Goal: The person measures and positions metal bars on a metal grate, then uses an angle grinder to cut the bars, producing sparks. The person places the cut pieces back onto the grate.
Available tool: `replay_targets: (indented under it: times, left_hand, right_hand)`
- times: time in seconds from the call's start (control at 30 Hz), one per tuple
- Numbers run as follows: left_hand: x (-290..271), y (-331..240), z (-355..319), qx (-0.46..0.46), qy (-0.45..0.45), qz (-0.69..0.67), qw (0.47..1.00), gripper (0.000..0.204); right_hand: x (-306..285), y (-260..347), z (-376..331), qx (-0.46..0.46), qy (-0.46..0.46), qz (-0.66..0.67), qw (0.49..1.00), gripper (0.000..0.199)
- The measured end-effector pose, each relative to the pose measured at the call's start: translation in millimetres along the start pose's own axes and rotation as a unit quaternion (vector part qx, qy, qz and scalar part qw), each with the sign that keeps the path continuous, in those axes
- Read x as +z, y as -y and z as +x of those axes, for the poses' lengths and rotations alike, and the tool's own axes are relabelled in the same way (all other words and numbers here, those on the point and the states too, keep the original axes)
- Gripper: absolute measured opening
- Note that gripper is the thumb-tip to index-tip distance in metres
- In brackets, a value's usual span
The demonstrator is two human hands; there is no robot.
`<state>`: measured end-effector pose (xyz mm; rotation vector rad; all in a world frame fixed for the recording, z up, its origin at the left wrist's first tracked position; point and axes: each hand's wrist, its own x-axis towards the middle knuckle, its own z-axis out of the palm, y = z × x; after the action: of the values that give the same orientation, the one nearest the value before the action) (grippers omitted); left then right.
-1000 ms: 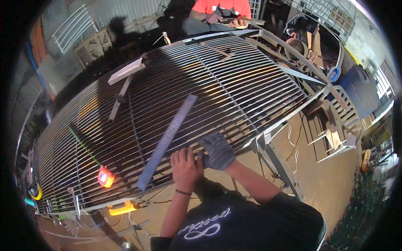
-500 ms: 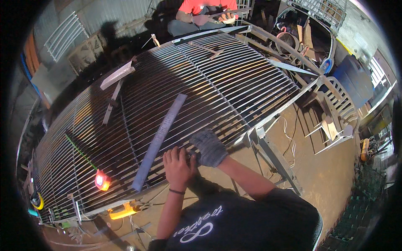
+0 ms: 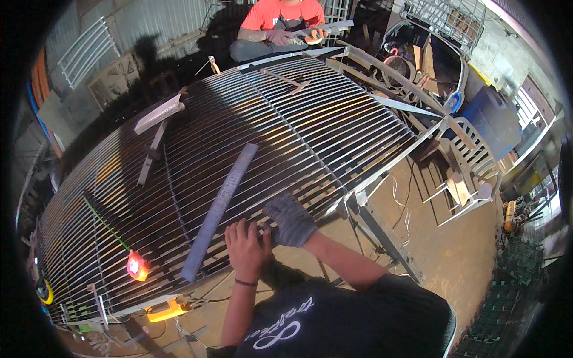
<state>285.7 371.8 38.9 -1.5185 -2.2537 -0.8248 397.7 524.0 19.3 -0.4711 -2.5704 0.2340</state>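
Note:
A large metal grille [image 3: 310, 128] of thin parallel bars lies flat in front of me. A long flat grey steel bar [image 3: 219, 209] rests on it at an angle. My bare left hand [image 3: 245, 247], with a dark band on its wrist, lies on the grille's near edge with its fingers spread, just right of the bar's near end. My right hand [image 3: 289, 219] wears a grey glove and rests on the bars beside the left hand, touching it. The glove hides whether its fingers curl around a bar.
An orange tape measure [image 3: 136, 265] with a green tape drawn out lies on the grille to the left. A yellow tool [image 3: 167, 309] sits below the near edge. A person in a red shirt [image 3: 280, 18] works at the far end. Metal frames and scrap [image 3: 459, 173] stand to the right.
Both hands stay on the grille's near edge by the flat bar's end. My view has shifted a little, so the grille sits slightly lower and more to the left.

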Motion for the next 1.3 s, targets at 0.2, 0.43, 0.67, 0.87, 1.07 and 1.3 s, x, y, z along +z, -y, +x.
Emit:
replay_targets:
  times: [0.2,0.43,0.67,0.87,1.07,1.3]
  left_hand:
    - [2,2,-1,-0.004,0.010,-0.016,1.000,0.038]
    - [-5,6,2,-0.005,0.007,-0.049,0.999,0.034]
    - [-27,62,45,-0.003,-0.056,0.023,0.998,0.031]
    - [-29,77,66,-0.136,0.166,0.098,0.972,0.030]
    - [-3,66,49,-0.126,0.030,0.106,0.986,0.033]
    - [-17,65,42,-0.144,0.081,0.017,0.986,0.046]
  right_hand:
    - [-6,3,2,0.002,-0.011,0.025,1.000,0.050]
    - [3,1,0,-0.023,-0.044,-0.002,0.999,0.052]
    - [3,9,6,0.000,-0.066,-0.023,0.998,0.042]
    - [-4,14,13,-0.017,-0.085,-0.016,0.996,0.038]
    - [-23,17,17,-0.015,-0.091,0.002,0.996,0.036]
    - [-20,17,16,0.005,-0.075,0.013,0.997,0.034]
